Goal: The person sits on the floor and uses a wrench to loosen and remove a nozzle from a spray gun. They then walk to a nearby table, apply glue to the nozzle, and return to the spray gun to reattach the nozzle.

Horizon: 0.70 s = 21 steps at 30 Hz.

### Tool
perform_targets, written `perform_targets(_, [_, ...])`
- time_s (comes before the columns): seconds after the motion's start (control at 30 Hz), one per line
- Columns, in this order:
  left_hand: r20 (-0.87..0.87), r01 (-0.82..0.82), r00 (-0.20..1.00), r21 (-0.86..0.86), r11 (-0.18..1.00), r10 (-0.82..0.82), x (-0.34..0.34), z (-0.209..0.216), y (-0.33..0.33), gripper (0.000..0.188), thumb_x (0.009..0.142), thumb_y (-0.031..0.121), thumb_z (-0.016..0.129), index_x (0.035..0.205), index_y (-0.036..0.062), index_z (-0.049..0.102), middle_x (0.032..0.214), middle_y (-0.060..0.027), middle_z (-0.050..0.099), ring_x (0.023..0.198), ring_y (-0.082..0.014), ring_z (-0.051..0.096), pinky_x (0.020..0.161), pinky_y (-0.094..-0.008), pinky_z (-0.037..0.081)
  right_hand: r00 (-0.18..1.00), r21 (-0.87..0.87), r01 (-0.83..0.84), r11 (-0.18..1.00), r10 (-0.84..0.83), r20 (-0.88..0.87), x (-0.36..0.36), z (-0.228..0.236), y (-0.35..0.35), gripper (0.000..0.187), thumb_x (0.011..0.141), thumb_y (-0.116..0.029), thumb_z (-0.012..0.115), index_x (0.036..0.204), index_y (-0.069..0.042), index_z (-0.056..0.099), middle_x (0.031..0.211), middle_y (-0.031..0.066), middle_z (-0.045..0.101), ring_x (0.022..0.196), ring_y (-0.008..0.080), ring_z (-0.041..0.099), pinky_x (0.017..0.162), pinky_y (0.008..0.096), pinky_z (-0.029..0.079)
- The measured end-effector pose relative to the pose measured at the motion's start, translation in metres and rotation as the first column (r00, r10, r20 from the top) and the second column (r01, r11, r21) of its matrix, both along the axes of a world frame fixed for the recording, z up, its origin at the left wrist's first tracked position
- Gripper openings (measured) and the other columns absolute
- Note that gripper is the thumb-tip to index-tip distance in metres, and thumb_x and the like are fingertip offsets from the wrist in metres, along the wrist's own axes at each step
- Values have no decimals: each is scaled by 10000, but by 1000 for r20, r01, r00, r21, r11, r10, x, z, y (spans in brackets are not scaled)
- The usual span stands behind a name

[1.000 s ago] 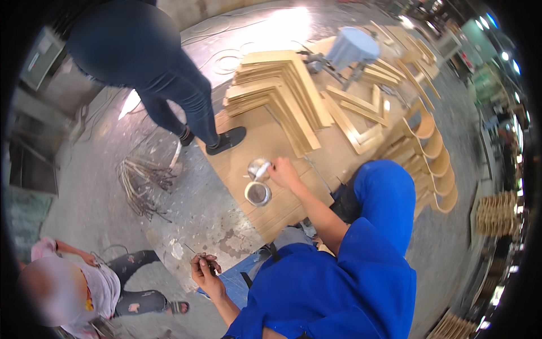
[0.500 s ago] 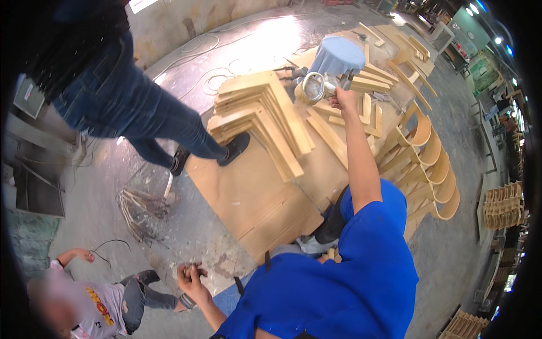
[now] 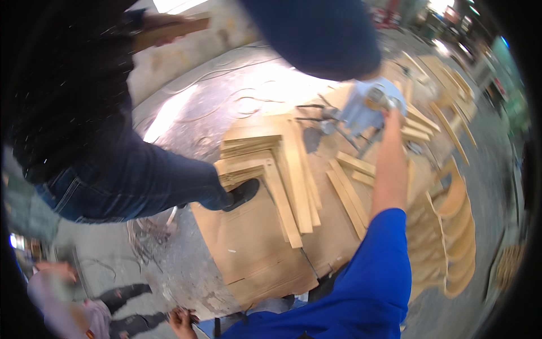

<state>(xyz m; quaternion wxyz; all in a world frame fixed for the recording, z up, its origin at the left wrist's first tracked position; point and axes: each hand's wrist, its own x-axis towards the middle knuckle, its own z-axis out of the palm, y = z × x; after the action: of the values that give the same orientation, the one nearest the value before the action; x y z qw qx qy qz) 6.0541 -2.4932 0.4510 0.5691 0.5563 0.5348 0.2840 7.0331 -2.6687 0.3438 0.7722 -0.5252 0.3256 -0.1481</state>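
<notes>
My right arm reaches out to the far right. At its end my right hand [image 3: 394,118] is closed around a small round metallic cup-like tool [image 3: 377,96], blurred, over a round blue-covered surface [image 3: 355,116]. Low at the left, near the bottom edge, my left hand [image 3: 182,323] has curled fingers with something dark at their tips that I cannot make out. Pale L-shaped wooden frame pieces [image 3: 291,181] lie stacked on the cardboard [image 3: 248,243] between my hands. Loose wooden bars [image 3: 347,195] rest beside my right forearm.
A person in dark jeans [image 3: 152,181] stands at the left, one foot against the stack. A dark cap [image 3: 322,37] leans in from the top. Another person [image 3: 84,316] is at lower left. Curved wooden chair parts [image 3: 451,237] stand at right; hoses [image 3: 243,96] cross the floor.
My right hand has moved right with the cup-like tool, now above the blue surface. My left hand is lower in view. The dark cap has come in; the standing person looms closer, a wooden piece in hand.
</notes>
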Motion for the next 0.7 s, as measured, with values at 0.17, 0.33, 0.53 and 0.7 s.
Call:
perform_targets(0.17, [-3, -169, 986, -33, 985, 169, 15, 6, -4, 215, 976, 93, 668, 1114, -33, 563, 937, -92, 667, 793, -182, 665, 614, -320, 547, 905, -251, -369, 895, 407, 119, 62, -22, 22, 374, 845, -63, 639, 1157, 133, 574, 1084, 238, 634, 669, 269, 681, 523, 363, 592])
perform_targets(0.33, [147, -183, 968, -135, 974, 202, 24, 25, -1, 205, 1013, 113, 632, 1148, -11, 539, 957, -157, 734, 709, -175, 678, 620, -300, 533, 836, -428, -452, 782, 539, 101, 29, -51, 94, 310, 860, -81, 624, 1106, 103, 579, 1025, 211, 623, 647, 247, 642, 505, 351, 550])
perform_targets(0.53, [17, -253, 967, -82, 964, 255, -1, 43, -16, 221, 1018, 146, 633, 1165, -12, 583, 913, -91, 739, 667, -122, 663, 567, -253, 489, 825, -503, -472, 724, 564, 38, -109, -106, 116, 238, 879, -102, 606, 1044, 67, 585, 955, 179, 609, 622, 221, 596, 484, 337, 499])
perform_targets(0.7, [56, -416, 908, 29, 909, 414, -50, 60, -31, 215, 1039, 131, 587, 1170, -39, 599, 904, -97, 728, 656, -116, 666, 577, -248, 494, 801, -463, -553, 692, 594, -68, -255, -139, 101, 185, 894, -119, 592, 993, 37, 591, 897, 152, 597, 600, 200, 557, 466, 325, 457])
